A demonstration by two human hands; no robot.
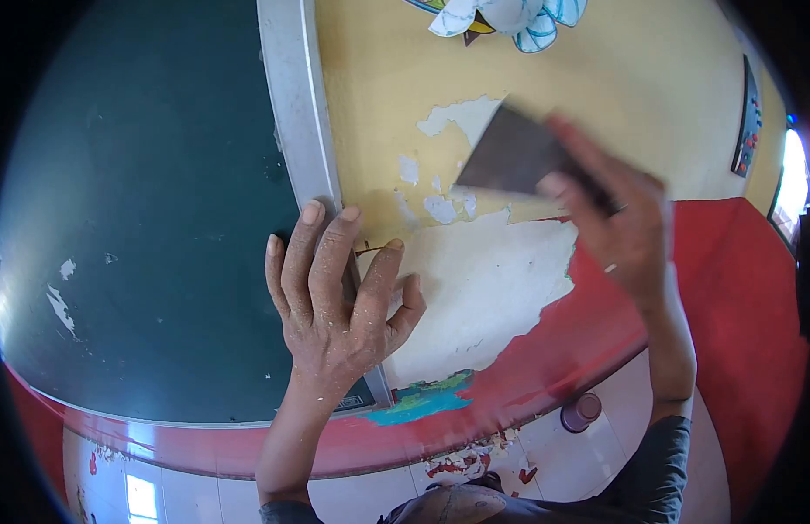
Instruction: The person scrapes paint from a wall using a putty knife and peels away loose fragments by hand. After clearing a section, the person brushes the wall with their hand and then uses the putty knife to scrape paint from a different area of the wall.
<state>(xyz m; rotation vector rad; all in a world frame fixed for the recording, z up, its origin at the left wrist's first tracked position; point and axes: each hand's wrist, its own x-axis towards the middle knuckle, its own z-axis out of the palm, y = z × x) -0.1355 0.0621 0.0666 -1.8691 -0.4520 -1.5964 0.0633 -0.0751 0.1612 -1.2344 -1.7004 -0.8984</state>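
Observation:
My right hand (619,205) is closed round the handle of a wide, flat scraper (514,153), slightly smeared by motion. The scraper's dark blade is over the yellow wall (379,87), beside patches where paint is gone; whether it touches cannot be told. My left hand (339,288) has its fingers spread and rests against the grey frame (300,105) of a dark green board (151,218). Pale flecks dot its skin. Between the hands, a large bare white patch (483,279) shows, with ragged edges against the yellow and red paint.
Below, red paint (597,306) covers the wall, with a turquoise patch (422,402) near the board's corner. Paint chips (475,458) lie on the tiled floor (553,467) by a round brownish container (581,412). A paper flower decoration (510,17) hangs at the top.

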